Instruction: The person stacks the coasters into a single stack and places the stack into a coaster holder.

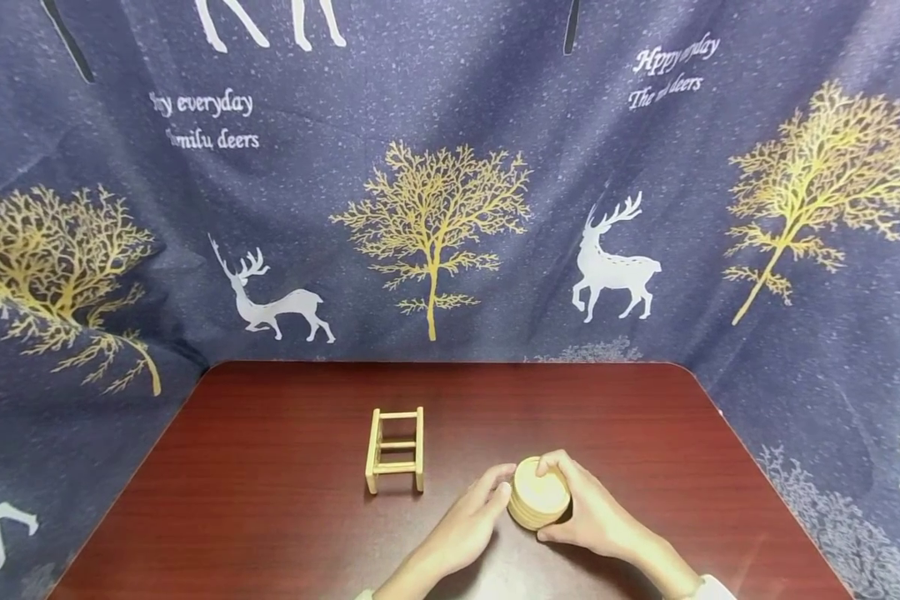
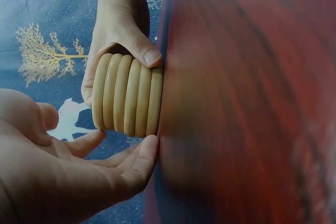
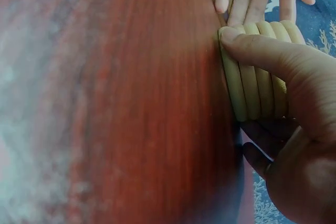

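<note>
A stack of several round, pale wooden coasters (image 1: 542,492) stands upright on the table, its discs lying flat one on another. My right hand (image 1: 588,510) grips the stack from the right side, thumb at the near side and fingers over the far edge. On the other side, my left hand (image 1: 465,523) has its fingers extended, with fingertips against or very close to the coasters (image 2: 127,95). In the right wrist view the thumb (image 3: 257,48) presses low on the stack.
A small wooden rack (image 1: 396,468) with rails and crossbars stands on the table, to the left of and beyond the hands. The reddish-brown table (image 1: 285,500) ends at a dark blue curtain (image 1: 495,108) printed with deer and trees.
</note>
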`<action>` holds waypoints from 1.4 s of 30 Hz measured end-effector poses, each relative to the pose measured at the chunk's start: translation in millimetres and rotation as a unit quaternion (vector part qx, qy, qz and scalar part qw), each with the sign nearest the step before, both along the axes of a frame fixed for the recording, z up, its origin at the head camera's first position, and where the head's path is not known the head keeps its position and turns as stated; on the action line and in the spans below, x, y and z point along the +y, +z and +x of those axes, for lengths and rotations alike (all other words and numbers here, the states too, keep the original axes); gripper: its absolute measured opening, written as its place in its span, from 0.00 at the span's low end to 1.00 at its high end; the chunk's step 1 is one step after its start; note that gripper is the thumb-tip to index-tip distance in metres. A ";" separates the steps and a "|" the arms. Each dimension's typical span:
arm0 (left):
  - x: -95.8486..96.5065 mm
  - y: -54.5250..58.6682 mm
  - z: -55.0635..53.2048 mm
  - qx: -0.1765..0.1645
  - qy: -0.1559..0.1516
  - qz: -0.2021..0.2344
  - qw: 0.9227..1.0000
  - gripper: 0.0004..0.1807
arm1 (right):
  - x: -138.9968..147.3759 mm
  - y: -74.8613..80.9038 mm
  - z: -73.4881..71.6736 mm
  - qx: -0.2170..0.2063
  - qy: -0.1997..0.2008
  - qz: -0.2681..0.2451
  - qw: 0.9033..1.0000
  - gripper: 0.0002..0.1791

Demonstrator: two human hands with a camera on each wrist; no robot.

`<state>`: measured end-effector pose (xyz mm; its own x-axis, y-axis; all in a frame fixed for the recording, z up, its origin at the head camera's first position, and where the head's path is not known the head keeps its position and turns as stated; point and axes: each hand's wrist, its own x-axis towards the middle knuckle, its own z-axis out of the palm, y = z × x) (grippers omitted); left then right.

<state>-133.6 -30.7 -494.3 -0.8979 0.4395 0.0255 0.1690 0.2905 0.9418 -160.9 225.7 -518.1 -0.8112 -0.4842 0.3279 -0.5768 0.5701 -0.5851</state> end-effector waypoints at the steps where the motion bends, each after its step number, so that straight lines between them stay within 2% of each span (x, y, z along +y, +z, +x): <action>1: -0.1 -0.4 0.2 0.000 0.000 -0.001 1.000 0.26 | -0.4 -0.5 -0.3 0.001 -0.001 0.001 1.000 0.49; 11: 3.1 -2.7 -0.8 -0.007 0.002 -0.010 1.000 0.29 | -1.7 -3.5 -0.9 0.017 -0.002 0.002 1.000 0.51; 19: 3.8 -4.2 -4.1 0.004 0.006 -0.020 1.000 0.30 | -4.8 -5.8 -1.0 0.030 0.000 0.000 1.000 0.50; 27: 3.7 -5.0 -4.1 -0.015 0.012 -0.028 0.999 0.30 | -2.0 -6.8 0.1 0.072 0.002 -0.005 0.997 0.50; 31: 4.2 -3.9 -3.0 -0.011 0.020 -0.021 1.000 0.29 | -2.3 -6.6 -0.3 0.088 0.002 -0.005 0.996 0.50; 42: 11.0 -2.6 0.6 -0.019 0.057 0.004 0.998 0.28 | -1.9 -6.6 1.4 0.068 0.016 -0.018 0.997 0.49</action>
